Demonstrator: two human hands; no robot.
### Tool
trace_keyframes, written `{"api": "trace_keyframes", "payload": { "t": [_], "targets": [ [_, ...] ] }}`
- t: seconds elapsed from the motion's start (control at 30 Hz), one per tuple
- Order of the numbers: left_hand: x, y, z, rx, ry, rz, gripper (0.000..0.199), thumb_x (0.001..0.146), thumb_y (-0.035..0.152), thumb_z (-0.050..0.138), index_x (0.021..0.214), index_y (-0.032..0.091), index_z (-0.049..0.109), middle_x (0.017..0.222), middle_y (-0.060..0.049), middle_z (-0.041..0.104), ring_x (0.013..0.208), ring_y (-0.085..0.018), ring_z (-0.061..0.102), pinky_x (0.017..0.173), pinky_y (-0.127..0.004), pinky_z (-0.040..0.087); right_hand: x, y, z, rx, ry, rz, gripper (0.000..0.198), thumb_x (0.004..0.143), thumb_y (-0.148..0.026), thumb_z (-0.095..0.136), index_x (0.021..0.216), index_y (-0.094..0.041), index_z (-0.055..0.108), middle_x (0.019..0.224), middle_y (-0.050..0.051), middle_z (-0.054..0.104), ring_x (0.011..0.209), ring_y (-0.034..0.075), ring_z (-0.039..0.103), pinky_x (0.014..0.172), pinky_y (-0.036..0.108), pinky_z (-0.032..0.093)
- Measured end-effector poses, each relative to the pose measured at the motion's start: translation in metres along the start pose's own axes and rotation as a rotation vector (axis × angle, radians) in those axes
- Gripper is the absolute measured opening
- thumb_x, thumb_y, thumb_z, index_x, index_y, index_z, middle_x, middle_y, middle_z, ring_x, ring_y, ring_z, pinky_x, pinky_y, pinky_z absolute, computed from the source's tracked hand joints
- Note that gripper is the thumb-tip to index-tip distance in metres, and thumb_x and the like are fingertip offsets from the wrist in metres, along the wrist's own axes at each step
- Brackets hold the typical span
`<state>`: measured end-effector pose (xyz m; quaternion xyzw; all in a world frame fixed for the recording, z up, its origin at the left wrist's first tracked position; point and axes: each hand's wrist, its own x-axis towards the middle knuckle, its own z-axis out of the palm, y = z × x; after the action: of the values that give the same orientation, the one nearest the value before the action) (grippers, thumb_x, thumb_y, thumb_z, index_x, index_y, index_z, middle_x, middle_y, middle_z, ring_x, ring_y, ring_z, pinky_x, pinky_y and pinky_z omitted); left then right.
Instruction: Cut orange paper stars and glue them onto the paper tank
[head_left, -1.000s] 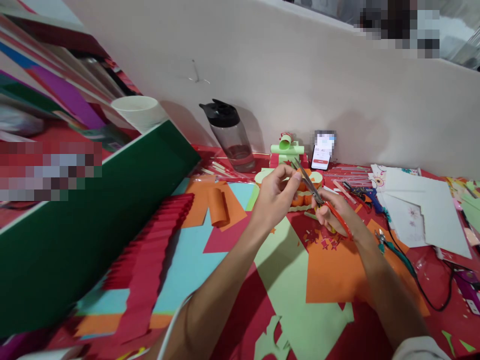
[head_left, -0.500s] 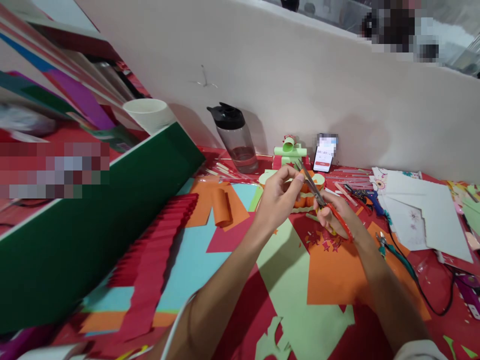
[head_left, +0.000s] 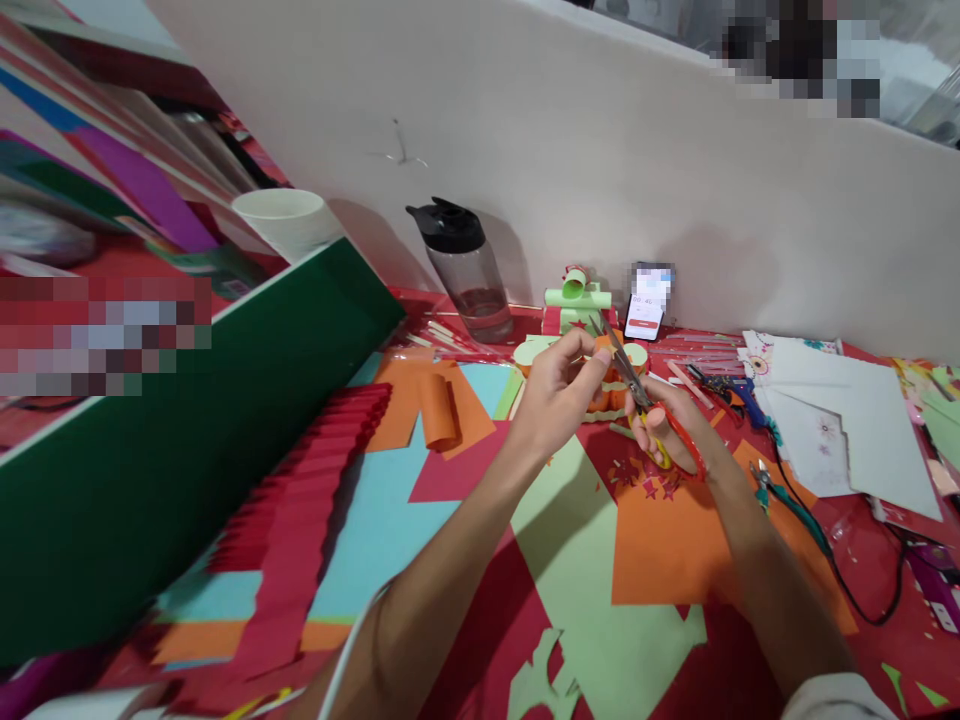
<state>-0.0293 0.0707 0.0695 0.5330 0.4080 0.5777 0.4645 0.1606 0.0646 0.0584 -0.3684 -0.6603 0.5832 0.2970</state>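
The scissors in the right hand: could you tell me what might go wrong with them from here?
The blades of the scissors are very close to the thumb of the left hand, so a slip might nick it. Small red stars lie just below the right hand in the picture; a careless movement could perhaps scatter them.

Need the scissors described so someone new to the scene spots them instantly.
Find the white wall, then the phone standing at its foot. Below it in view, the right hand holds the scissors, blades beside the left hand. Red and yellow handles set them apart from the teal-handled pliers.
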Motion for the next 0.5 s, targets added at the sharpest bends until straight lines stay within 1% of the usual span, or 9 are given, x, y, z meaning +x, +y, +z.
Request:
{"api": "trace_keyframes", "payload": {
  "t": [0.17,0.3,0.4,0.5],
  "targets": [
    [-0.0004,0.0013,-0.0014,0.033,-0.01,0.001,0.03,0.089,0.04,0.07,0.075,0.023,0.05,0.058,0.006,0.045,0.05,-0.01,0.043,0.048,-0.024,0.035,0.0001,-0.0007,0.0022,0.009,0.0,0.012,0.079,0.075,-0.097,0.058,0.1,-0.022,0.054,0.066,-0.004,0.055,0.049,0.009,0.044,0.046,0.021,0.04],
    [-0.0005,0.0026,-0.0022,0.042,-0.017,-0.008,0.03,0.088,0.039,0.07,0.074,0.023,0.049,0.056,0.006,0.045,0.049,-0.01,0.042,0.047,-0.023,0.033,0.0013,-0.0011,0.0042,0.001,0.005,-0.009,0.081,0.075,-0.099,0.056,0.099,-0.022,0.054,0.064,-0.004,0.055,0.049,0.01,0.047,0.044,0.021,0.038],
    [-0.0001,0.0023,-0.0024,0.038,-0.025,-0.004,0.031,0.09,0.041,0.069,0.073,0.023,0.049,0.055,0.006,0.046,0.048,-0.011,0.042,0.047,-0.024,0.033,0.0011,-0.0022,0.0044,-0.013,0.003,0.008,0.081,0.075,-0.099,0.056,0.1,-0.022,0.053,0.065,-0.004,0.055,0.048,0.011,0.047,0.044,0.022,0.039],
    [0.0005,0.0006,-0.0022,0.032,-0.02,0.017,0.036,0.093,0.044,0.066,0.069,0.023,0.047,0.055,0.005,0.047,0.049,-0.011,0.043,0.048,-0.024,0.035,0.0,-0.0036,0.0038,-0.025,0.009,0.02,0.079,0.076,-0.098,0.056,0.1,-0.022,0.053,0.065,-0.003,0.055,0.048,0.01,0.045,0.044,0.023,0.038]
  ]
}}
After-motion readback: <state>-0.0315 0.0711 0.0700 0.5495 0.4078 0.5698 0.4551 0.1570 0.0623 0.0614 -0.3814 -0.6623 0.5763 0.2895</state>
